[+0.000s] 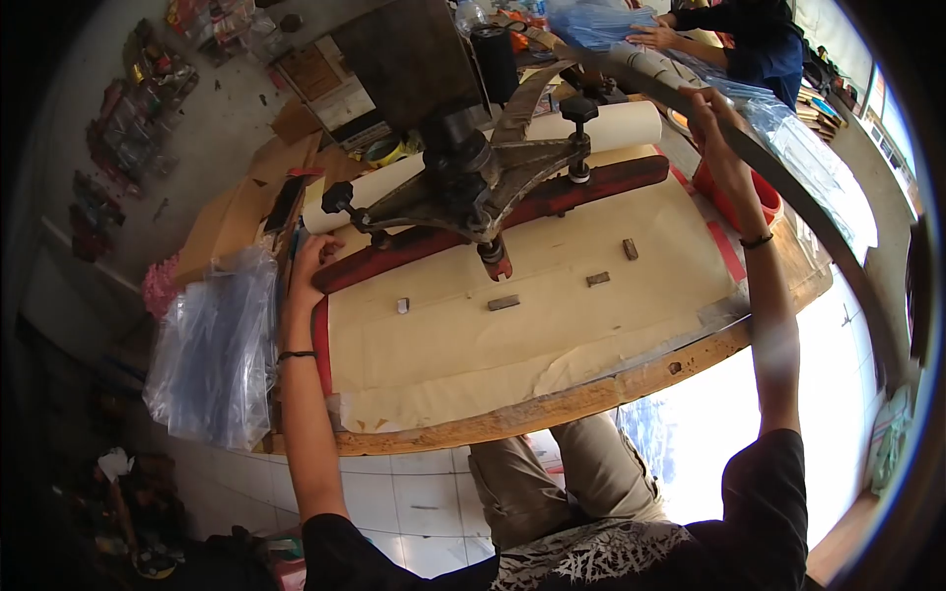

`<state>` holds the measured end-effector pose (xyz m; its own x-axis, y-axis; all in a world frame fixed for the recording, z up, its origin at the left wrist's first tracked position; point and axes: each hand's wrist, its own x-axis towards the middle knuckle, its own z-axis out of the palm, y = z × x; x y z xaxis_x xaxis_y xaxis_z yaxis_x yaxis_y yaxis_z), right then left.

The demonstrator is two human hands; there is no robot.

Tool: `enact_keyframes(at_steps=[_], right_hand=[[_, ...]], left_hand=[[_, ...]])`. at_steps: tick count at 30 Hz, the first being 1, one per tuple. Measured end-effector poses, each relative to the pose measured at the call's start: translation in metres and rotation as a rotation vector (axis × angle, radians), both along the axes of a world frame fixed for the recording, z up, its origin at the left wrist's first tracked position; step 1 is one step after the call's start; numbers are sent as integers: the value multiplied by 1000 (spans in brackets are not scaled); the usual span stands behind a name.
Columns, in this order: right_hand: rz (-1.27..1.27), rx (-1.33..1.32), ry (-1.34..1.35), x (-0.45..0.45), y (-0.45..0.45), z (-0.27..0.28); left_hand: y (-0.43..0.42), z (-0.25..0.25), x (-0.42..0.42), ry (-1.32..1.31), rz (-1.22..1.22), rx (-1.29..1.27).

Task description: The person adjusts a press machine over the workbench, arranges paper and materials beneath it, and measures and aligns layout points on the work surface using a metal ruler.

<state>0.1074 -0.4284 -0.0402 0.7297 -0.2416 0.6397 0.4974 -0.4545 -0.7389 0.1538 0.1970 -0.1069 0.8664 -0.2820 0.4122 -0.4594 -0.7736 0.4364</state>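
My right hand is wrapped round a long, dark, curved metal lever at the upper right. At the left end of a long red bar, my left hand rests with its fingers loosely bent and apart. Over the bar sits a dark metal press head with spread arms and black knobs. Below it lies a board covered in tan sheet, edged with red strips. Several small dark blocks, such as this one, lie on the sheet. What is under my left fingers is partly hidden.
A stack of clear plastic bags hangs at the left beside a cardboard box. Behind the press lies a white roll. A red bucket stands right. Another person's hands touch plastic sheets at the back.
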Motion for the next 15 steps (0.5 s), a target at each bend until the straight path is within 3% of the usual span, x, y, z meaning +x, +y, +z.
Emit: enact_keyframes(at_steps=[2, 9, 15], right_hand=[[18, 16, 80, -2, 5, 0], [-134, -88, -225, 4, 9, -4], [-121, 125, -223, 1, 7, 3]], left_hand=[[0, -1, 0, 5, 9, 8], [-1, 1, -1, 2, 9, 4], [2, -1, 2, 26, 20, 14]])
